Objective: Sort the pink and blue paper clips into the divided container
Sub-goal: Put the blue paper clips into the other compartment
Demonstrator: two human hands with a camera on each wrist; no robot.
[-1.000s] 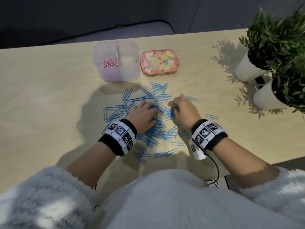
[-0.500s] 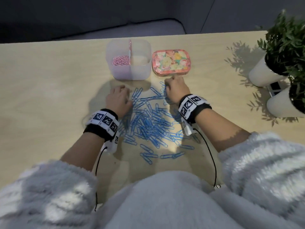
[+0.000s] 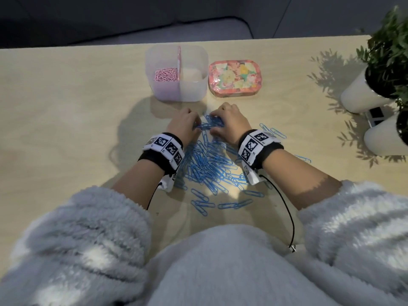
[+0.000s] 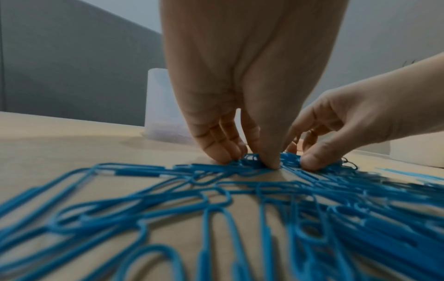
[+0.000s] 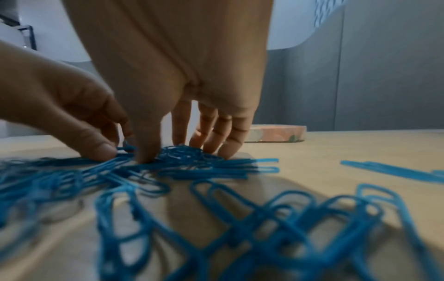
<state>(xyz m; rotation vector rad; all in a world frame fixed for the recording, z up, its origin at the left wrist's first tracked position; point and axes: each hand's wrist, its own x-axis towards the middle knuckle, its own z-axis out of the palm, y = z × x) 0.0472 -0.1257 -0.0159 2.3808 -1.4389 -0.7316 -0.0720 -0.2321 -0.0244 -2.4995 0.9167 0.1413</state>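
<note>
Blue paper clips (image 3: 209,166) lay heaped on the table (image 3: 66,129), near side of the divided container (image 3: 176,72); pink paper clips (image 3: 166,74) already sat in its left half, right half looked bare. Left hand (image 3: 184,124) & right hand (image 3: 227,123) pinched one bunch at the far edge, fingers curled on it. Risk: the clips interlock, so a lift could drag a chain that drops, or spills into the pink side. Vs 0.5 s ago, both hands were closer together.
</note>
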